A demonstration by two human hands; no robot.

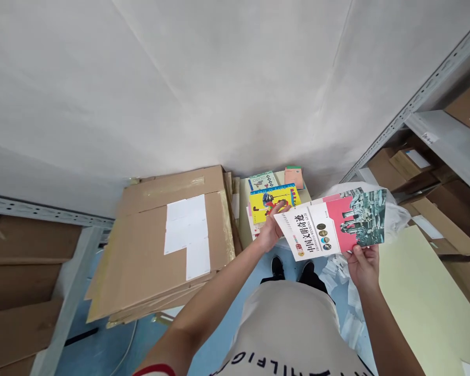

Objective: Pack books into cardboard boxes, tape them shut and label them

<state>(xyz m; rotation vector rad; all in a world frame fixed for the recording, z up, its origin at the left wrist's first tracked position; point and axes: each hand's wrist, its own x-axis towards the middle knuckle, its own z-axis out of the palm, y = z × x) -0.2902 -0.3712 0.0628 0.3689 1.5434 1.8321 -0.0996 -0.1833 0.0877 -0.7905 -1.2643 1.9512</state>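
Note:
A book (325,224) with a pink, white and dark-green cover is held tilted in front of me. My right hand (364,266) grips its lower right edge, the thumb on the cover. At its left end is my left hand (271,230), fingers curled at the edge and partly hidden. Another pink-edged book (339,197) shows just behind the held one. Below and beyond my left hand, a yellow picture book (263,204) lies on a pale table. A light green book (263,180) and a pink booklet (293,176) lie farther back, against the wall.
Flattened cardboard boxes (149,235) are stacked at left, with white paper sheets (188,224) on top. Metal shelves with cartons flank both sides (23,266). Clear plastic wrap (397,216) bulges at right, beside a pale yellow board (423,292). Crumpled white material (352,324) lies on the blue floor.

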